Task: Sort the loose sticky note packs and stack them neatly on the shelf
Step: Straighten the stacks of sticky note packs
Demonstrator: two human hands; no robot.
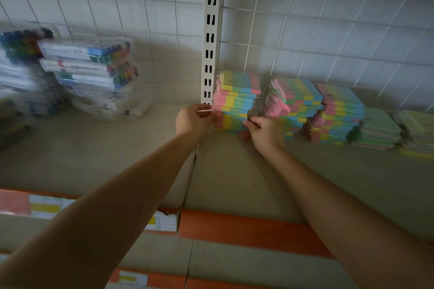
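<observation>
Both hands clamp the leftmost stack of sticky note packs [237,101] on the shelf [141,152], beside the upright post [209,54]; left hand [193,122] grips its left side, right hand [265,131] its front-right corner; the packs' long axes run toward the back wall

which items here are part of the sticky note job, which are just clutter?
Job: left hand, right hand, leftmost sticky note stack, neighbouring stacks, shelf.
Clutter: marker packs, slotted upright, orange price strip.
</observation>
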